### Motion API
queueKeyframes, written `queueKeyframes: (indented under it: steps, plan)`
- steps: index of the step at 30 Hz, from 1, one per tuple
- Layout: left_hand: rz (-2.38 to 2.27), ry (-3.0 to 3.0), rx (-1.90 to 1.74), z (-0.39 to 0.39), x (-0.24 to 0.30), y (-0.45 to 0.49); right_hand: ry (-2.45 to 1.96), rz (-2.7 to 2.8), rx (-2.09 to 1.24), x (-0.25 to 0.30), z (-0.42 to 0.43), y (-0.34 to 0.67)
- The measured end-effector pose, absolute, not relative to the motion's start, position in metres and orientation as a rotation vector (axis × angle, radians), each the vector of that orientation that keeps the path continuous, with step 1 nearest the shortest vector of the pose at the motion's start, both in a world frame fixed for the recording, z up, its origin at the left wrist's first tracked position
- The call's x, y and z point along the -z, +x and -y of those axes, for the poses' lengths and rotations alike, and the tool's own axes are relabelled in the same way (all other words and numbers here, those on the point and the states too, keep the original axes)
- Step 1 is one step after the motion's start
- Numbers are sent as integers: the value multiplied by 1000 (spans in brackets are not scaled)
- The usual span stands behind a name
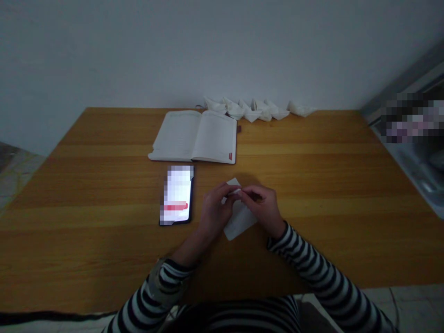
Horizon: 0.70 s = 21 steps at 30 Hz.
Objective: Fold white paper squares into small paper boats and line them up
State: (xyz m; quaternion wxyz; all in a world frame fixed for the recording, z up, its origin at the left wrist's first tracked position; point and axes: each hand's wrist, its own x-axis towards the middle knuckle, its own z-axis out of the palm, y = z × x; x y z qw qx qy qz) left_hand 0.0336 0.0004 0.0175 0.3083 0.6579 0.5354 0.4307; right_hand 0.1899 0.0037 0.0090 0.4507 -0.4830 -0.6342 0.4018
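Left hand [217, 208]: fingers clamped on a white paper sheet [240, 222].
Right hand [263, 206]: fingers clamped there too.
Far side: folded paper boats [256, 109] lined up beyond an open notebook [215, 136].

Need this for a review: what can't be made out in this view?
Head view:
The paper sheet: its middle is hidden by the left hand and right hand.
The phone screen: pixelated.
The object at the right edge: pixelated and cut off by the frame.
The open notebook pages: any writing is too small.
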Motion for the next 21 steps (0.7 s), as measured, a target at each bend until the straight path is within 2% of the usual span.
queueKeyframes:
  steps: [5, 9, 15, 21]
  plan:
    - [-1316, 1645, -1052, 0, -17, 35, -1187, 1399, -951, -9, -5, 192]
    - [-1244, 1445, -953, 2, -21, 37, -1192, 1261, -1076, -9, -6, 193]
    - [-1280, 1423, -913, 3, -23, 33, -1110, 1367, -1261, -12, -7, 192]
    - [-1301, 1306, -981, 0, -20, 36, -995, 1227, -1458, -14, -3, 188]
